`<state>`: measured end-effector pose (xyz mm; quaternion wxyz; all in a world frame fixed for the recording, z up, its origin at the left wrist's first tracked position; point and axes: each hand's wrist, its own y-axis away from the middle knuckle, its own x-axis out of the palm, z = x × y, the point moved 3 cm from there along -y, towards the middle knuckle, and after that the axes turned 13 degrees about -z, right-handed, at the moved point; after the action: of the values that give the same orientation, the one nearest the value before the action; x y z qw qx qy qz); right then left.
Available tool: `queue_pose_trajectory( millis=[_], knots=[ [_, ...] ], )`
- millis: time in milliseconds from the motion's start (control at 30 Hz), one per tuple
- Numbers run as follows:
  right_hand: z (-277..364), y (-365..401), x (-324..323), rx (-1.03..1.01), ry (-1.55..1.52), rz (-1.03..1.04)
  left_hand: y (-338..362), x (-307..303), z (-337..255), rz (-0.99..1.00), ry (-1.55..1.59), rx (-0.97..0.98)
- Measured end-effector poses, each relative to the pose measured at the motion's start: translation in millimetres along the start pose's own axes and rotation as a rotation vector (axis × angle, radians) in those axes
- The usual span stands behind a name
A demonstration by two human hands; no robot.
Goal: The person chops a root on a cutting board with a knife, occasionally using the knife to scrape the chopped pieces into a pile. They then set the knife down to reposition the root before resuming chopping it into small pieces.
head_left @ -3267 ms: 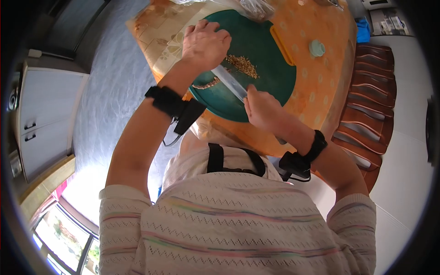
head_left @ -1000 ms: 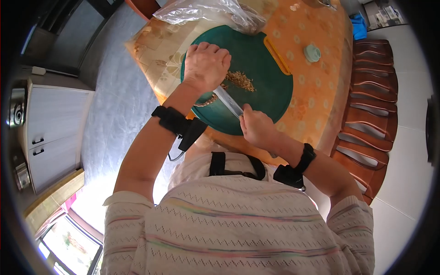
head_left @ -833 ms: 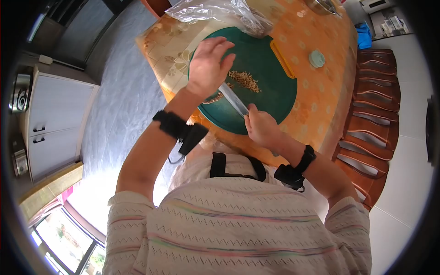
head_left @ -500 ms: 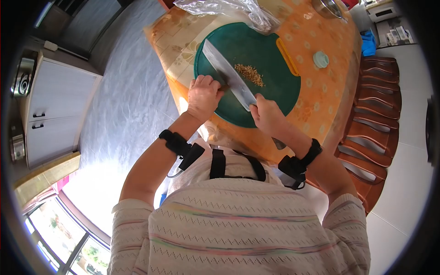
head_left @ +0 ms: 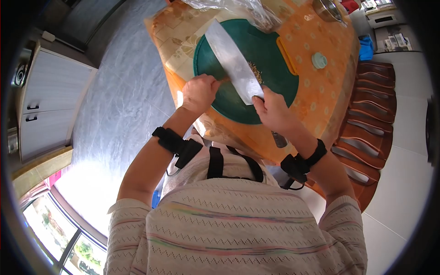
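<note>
My right hand (head_left: 273, 110) is wrapped round the handle of a kitchen knife with a broad steel blade (head_left: 234, 64). The blade lies slanting across a round green cutting board (head_left: 279, 87), its broad side turned up toward me. Partly hidden behind the blade is a small heap of finely chopped brown bits (head_left: 256, 72). My left hand (head_left: 200, 94) is closed at the board's left edge, thumb and fingertips pressed together close to the blade. A small brownish bit shows at those fingertips, too small to name.
The table (head_left: 321, 98) has an orange patterned cover. A clear plastic bag (head_left: 256, 13) lies behind the board, a metal bowl (head_left: 327, 10) at the far right. A pale green lid-like item (head_left: 320, 60) sits right of the board. Wooden chairs (head_left: 366, 123) line the right side.
The knife has tilted so more of its broad side shows, and it now covers part of the chopped heap. My left hand has shifted slightly left, away from the blade.
</note>
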<state>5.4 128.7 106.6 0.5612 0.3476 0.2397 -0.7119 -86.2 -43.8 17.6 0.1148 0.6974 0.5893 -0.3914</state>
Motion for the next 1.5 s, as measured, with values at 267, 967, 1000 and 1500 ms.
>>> queue_pose_trajectory(
  millis=[267, 967, 1000, 1500],
  knots=[
    [8.8, -13.9, 16.2, -0.007, 0.085, 0.061, -6.2, 1.3, -4.1, 0.113, -0.12, -0.096],
    [7.9, -24.1, 54.8, -0.061, 0.319, 0.133, -6.3, 2.5, -8.3, 0.175, -0.08, -0.101],
    [5.1, -25.1, 53.9, -0.12, 0.268, 0.09, -6.2, 2.6, -7.8, 0.142, -0.078, -0.082],
    [-19.5, -6.4, -11.4, 0.139, -0.006, -0.086, -87.1, -7.5, 2.9, 0.028, -0.19, 0.174]
  ],
)
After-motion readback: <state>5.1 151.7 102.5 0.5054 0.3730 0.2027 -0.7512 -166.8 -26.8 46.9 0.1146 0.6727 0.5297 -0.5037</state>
